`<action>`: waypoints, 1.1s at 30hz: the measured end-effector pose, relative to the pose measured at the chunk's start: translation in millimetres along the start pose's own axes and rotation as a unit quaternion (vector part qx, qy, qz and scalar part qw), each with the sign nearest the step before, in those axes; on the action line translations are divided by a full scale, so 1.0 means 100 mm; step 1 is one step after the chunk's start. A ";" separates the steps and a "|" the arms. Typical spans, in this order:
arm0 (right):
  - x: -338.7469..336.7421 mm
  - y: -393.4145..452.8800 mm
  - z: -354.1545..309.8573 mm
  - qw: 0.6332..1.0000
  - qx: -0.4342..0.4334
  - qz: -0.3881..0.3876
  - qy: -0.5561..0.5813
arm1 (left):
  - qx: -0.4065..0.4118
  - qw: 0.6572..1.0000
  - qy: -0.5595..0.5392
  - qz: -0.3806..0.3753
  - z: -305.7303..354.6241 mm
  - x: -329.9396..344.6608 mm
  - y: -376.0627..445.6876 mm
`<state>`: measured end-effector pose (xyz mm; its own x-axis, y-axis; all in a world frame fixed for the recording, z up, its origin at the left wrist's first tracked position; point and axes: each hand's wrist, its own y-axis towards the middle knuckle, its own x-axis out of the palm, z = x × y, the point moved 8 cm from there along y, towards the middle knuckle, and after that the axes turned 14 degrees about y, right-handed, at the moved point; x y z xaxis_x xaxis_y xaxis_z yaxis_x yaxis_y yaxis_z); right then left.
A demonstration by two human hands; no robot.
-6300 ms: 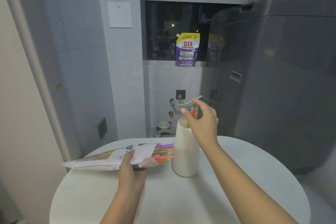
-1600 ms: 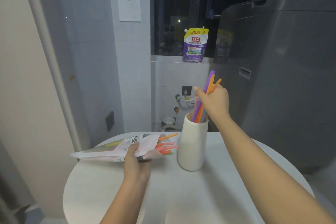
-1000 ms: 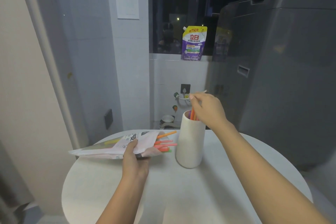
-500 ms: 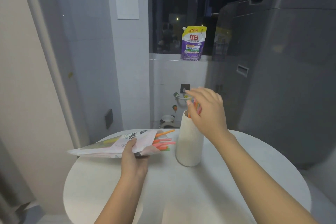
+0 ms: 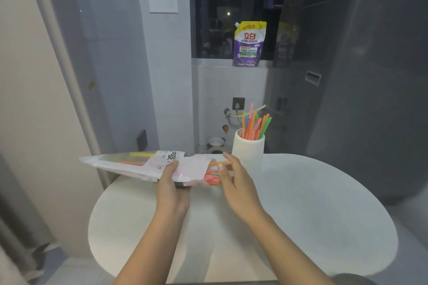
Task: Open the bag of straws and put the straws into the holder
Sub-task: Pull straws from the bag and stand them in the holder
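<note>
Dim light is falling on the round bench [image 5: 301,203], where the left hand [image 5: 172,188] is gripping the bag [image 5: 148,165] mid-air. The right hand [image 5: 234,180], fingers spread, is reaching for the protruding straws [image 5: 212,177] beside the holder [image 5: 247,150] — a loose grab risks dropping some, or nudging it over.

Landmark: I place everything by the holder [image 5: 247,152], upright at the far edge of the table [image 5: 301,203].
Above the holder: I see straws [image 5: 254,125] fanning out of its mouth and filling most of the opening.
Left of the holder: the bag [image 5: 148,164], held level by my left hand [image 5: 172,188], and my right hand [image 5: 234,183] at its open end crowd this side.
Right of the holder: bare tabletop, then the grey appliance [image 5: 359,76] walls it off.
Behind the holder: tiled wall and pipe fittings [image 5: 231,113], close.
Near side of the holder: open tabletop between my forearms.
</note>
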<state>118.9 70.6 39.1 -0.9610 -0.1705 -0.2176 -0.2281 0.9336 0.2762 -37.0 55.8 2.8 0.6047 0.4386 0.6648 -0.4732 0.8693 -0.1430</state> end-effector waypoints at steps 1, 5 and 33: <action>0.03 0.00 0.03 1.000 0.008 0.005 0.017 | 0.009 1.000 0.010 0.000 0.01 0.00 -0.01; 0.07 -0.07 -0.02 0.995 -0.015 0.072 0.064 | 0.025 0.999 0.020 0.002 0.02 0.02 -0.01; 0.12 -0.09 0.18 0.857 0.143 0.150 0.471 | 0.011 0.997 -0.053 0.060 -0.02 -0.11 0.04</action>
<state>112.4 65.8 17.1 -0.6996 0.0377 0.7135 -0.0301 0.9962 -0.0821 -44.1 54.8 -6.2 0.4734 0.5109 0.7175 -0.5527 0.8066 -0.2096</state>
